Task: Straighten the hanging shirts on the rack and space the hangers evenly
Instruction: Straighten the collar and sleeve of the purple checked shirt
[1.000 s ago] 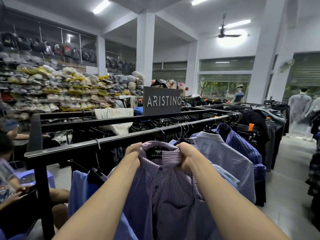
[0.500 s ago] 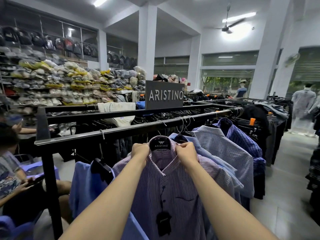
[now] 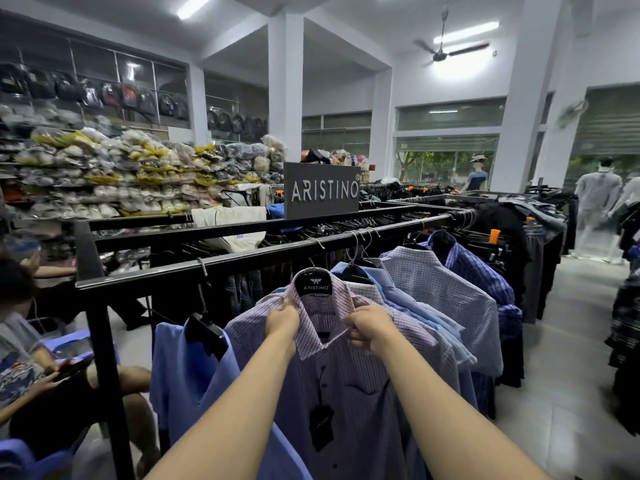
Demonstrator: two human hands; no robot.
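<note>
Gripping the collar of the pink checked shirt (image 3: 346,393), left hand (image 3: 282,322) curled on one collar wing, right hand (image 3: 369,329) pinching the other. Hanging on a black hanger (image 3: 313,280) from the black rack (image 3: 214,268), between a blue shirt (image 3: 187,386) just left and a packed row of light blue and checked shirts (image 3: 440,296) right. Standing farther back on the rack, a grey brand sign (image 3: 322,190).

My left hand (image 3: 282,320) and right hand (image 3: 369,329) hide parts of the checked shirt's (image 3: 346,386) collar. I can't read its hang tag (image 3: 321,426). The frame's left edge crops a seated person (image 3: 31,368).
</note>
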